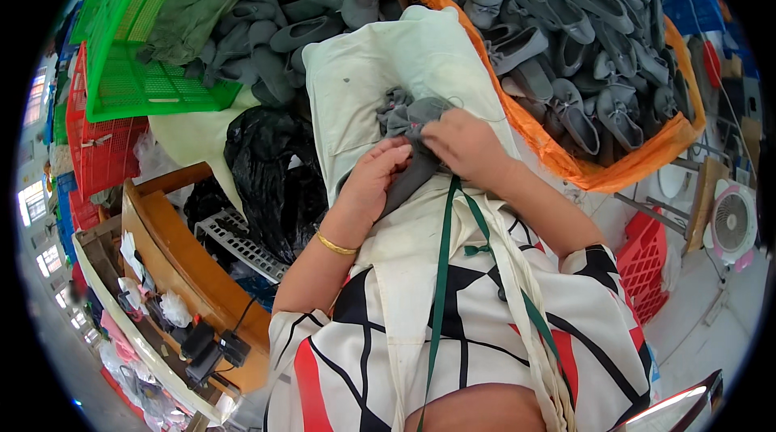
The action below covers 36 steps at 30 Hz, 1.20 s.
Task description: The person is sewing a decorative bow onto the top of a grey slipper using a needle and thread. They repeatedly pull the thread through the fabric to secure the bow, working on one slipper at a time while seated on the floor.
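A grey fabric shoe [411,179] lies in my lap on a pale cloth apron [347,92]. Gathered grey fabric, apparently a bow [411,114], with small reddish spots, is at its far end. My left hand [378,173] is closed on the shoe's left side, fingertips near the bow. Right beside it, my right hand [467,145] is closed in a pinch at the bow's right edge; whatever is between its fingertips is hidden. A thin dark strand curves out just above the right hand.
An orange sack [598,177] of grey bow-trimmed shoes stands at the far right. More grey shoes [307,32] lie in a heap at the far left beside a green crate [162,96]. A black plastic bag [271,165] and a wooden drawer [174,270] are at my left; a fan [731,222] stands right.
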Tool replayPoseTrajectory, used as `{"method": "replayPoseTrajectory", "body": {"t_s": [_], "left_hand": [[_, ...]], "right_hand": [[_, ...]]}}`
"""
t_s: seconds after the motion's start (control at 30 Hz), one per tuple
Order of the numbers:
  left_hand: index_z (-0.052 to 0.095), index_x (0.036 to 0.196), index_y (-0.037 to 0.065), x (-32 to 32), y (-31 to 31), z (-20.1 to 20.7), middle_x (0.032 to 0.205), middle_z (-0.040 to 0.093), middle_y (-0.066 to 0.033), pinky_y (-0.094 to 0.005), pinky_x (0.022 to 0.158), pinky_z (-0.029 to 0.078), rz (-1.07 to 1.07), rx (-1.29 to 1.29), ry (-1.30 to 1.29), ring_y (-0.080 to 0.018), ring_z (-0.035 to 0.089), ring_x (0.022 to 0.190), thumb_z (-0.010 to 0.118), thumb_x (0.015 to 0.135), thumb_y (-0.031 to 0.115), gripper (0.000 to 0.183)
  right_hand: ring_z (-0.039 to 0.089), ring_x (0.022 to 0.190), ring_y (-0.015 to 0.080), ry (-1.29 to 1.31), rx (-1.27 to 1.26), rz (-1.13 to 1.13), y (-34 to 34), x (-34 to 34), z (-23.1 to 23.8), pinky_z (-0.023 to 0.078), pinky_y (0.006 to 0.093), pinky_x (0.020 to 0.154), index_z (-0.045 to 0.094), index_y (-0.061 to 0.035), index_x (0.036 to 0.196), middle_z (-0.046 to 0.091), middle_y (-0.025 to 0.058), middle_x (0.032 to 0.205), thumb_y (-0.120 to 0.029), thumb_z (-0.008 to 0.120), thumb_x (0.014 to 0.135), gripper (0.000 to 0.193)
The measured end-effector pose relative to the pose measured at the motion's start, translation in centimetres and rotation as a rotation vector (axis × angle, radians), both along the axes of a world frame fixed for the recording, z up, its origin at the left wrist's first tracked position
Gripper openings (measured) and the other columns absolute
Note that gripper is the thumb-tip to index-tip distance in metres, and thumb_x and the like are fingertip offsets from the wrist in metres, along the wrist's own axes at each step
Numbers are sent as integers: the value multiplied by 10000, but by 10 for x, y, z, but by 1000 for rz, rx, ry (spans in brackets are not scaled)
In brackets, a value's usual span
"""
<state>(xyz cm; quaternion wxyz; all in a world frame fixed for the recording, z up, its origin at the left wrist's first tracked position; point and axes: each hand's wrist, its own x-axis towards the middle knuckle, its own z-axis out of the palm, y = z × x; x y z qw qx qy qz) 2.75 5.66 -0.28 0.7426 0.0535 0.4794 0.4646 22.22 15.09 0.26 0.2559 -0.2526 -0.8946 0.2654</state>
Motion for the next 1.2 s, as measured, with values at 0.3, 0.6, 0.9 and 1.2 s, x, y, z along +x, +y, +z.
{"method": "replayPoseTrajectory", "body": {"t_s": [0.3, 0.6, 0.9, 1.2], "left_hand": [[694, 1044, 59, -9, -16, 31, 886, 665, 34, -212, 741, 456, -15, 175, 239, -64, 580, 784, 678, 904, 129, 158], [659, 1129, -2, 1, -29, 75, 1056, 684, -32, -257, 882, 496, 103, 335, 204, -106, 632, 937, 680, 903, 45, 232], [673, 1099, -4, 10, -37, 68, 995, 700, -33, -249, 808, 521, 149, 358, 340, -93, 641, 865, 712, 880, 27, 224], [665, 880, 10, 16, -32, 44, 722, 583, 12, -223, 569, 416, -177, 396, 865, -54, 501, 632, 744, 797, 70, 129]], "right_hand": [[583, 759, 220, 224, -150, -158, -2, 6, 47, 503, 316, 678, 652, -28, 1050, 601, 85, 884, -172, 711, 863, 243], [584, 753, 195, 265, -513, -192, -15, -8, 66, 491, 298, 692, 636, 31, 1045, 609, 120, 895, -283, 681, 918, 341], [603, 763, 240, 303, -531, -186, -21, -5, 60, 498, 322, 695, 646, 12, 1051, 606, 125, 877, -197, 683, 882, 271], [596, 798, 316, 153, -16, -32, -25, -13, 62, 490, 380, 721, 653, -41, 914, 595, 122, 829, -168, 749, 775, 211]]}}
